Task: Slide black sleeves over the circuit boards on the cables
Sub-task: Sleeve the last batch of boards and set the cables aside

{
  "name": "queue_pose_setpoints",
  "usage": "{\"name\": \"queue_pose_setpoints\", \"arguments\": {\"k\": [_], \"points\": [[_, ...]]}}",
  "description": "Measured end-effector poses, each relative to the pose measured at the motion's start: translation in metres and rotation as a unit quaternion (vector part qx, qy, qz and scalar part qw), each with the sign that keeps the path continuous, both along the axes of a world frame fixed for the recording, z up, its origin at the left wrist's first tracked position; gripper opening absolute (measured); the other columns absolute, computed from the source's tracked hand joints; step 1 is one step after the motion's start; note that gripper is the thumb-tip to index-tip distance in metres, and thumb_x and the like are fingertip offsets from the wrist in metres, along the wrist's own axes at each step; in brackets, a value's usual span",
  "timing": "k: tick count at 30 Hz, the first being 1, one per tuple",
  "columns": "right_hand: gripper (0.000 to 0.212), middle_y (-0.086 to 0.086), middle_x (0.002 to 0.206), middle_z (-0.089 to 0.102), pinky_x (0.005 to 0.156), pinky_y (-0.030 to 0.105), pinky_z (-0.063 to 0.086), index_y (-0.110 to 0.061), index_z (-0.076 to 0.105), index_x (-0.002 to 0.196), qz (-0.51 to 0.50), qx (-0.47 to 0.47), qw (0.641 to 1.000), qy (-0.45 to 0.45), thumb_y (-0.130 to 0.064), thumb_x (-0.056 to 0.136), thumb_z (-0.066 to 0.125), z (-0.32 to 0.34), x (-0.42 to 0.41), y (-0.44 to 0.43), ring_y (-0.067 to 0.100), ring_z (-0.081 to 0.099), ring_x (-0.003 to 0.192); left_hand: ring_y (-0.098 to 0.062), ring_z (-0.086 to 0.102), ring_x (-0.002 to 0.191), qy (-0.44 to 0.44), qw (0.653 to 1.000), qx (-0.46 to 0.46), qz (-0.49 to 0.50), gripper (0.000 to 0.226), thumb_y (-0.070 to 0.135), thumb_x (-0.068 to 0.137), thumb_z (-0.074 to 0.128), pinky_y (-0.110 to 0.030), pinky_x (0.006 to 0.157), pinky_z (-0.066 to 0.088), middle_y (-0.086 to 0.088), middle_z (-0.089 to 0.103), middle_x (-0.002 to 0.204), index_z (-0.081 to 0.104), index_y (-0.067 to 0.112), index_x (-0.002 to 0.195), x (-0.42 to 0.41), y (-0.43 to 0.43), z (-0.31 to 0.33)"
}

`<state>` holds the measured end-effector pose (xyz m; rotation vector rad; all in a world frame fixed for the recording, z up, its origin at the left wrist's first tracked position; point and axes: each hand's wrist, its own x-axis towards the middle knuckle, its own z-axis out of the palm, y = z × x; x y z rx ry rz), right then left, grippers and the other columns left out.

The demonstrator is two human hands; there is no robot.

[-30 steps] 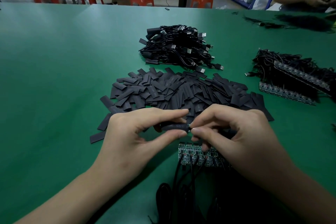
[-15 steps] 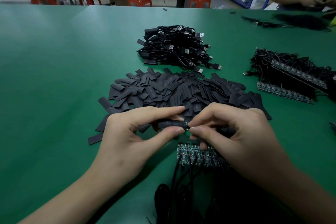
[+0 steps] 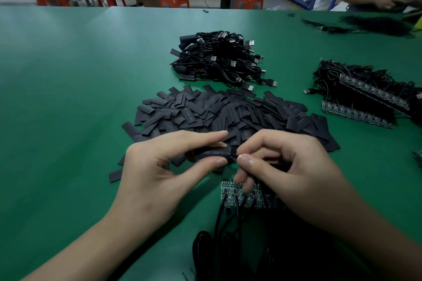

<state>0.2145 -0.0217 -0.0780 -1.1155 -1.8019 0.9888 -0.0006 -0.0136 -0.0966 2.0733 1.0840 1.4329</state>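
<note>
**Sleeve held over the work surface.** The left hand (image 3: 146, 180) pinches one flat black sleeve (image 3: 214, 152) between thumb and forefinger, above the green table (image 3: 68, 98). The right hand (image 3: 296, 180) closes thumb and forefinger on the sleeve's right end, its other fingers curled. Pale print on the sleeve is too blurred to read. Behind lies one heap of matte rectangular sleeves (image 3: 228, 112), then one bundle of black cables with metal USB plugs (image 3: 219, 59). Beneath the hands is a row of green circuit boards (image 3: 237, 196). At right are apparently two more board rows (image 3: 356, 114).
</note>
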Motion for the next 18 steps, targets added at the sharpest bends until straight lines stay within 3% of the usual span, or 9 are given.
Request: {"name": "queue_pose_setpoints", "arguments": {"k": [4, 9, 13, 18], "points": [[0.012, -0.001, 0.074, 0.076, 0.064, 0.026, 0.059, -0.021, 0.072, 0.089, -0.006, 0.02, 1.0, 0.004, -0.012, 0.096, 0.07, -0.0015, -0.0009, -0.0015, 0.017, 0.074, 0.063, -0.004, 0.072, 0.096, 0.017, 0.999, 0.023, 0.025, 0.033, 0.028, 0.081, 0.081, -0.018, 0.086, 0.052, 0.018, 0.075, 0.105, 0.074, 0.028, 0.113, 0.0017, 0.0001, -0.0007], [0.006, -0.008, 0.071, 0.072, 0.058, 0.028, 0.057, -0.021, 0.071, 0.088, -0.076, 0.166, 0.982, -0.055, -0.018, 0.093, 0.073, -0.0048, -0.0064, -0.0065, 0.011, 0.071, 0.063, -0.011, 0.069, 0.093, -0.016, 0.994, 0.02, 0.106, 0.031, 0.03, 0.08, 0.083, -0.019, 0.083, 0.05, 0.015, 0.071, 0.101, 0.073, 0.028, 0.109, 0.0048, -0.0002, -0.0041], [0.01, -0.008, 0.072, 0.071, 0.054, 0.035, 0.054, -0.017, 0.074, 0.091, -0.113, 0.281, 0.942, -0.147, -0.025, 0.095, 0.07, -0.0065, -0.0072, -0.0084, 0.009, 0.069, 0.065, -0.015, 0.071, 0.101, -0.039, 0.996, 0.002, 0.086, 0.037, 0.034, 0.08, 0.084, -0.021, 0.088, 0.053, 0.013, 0.072, 0.106, 0.072, 0.03, 0.115, 0.0065, -0.0025, -0.0061], [0.009, -0.007, 0.072, 0.072, 0.053, 0.036, 0.052, -0.017, 0.077, 0.092, -0.113, 0.342, 0.91, -0.205, -0.024, 0.095, 0.072, -0.0082, -0.0071, -0.0098, 0.014, 0.066, 0.059, -0.019, 0.069, 0.113, -0.056, 0.997, -0.04, 0.042, 0.054, 0.046, 0.076, 0.084, -0.028, 0.097, 0.054, 0.011, 0.072, 0.116, 0.067, 0.03, 0.125, 0.0076, -0.0021, -0.009]]}}
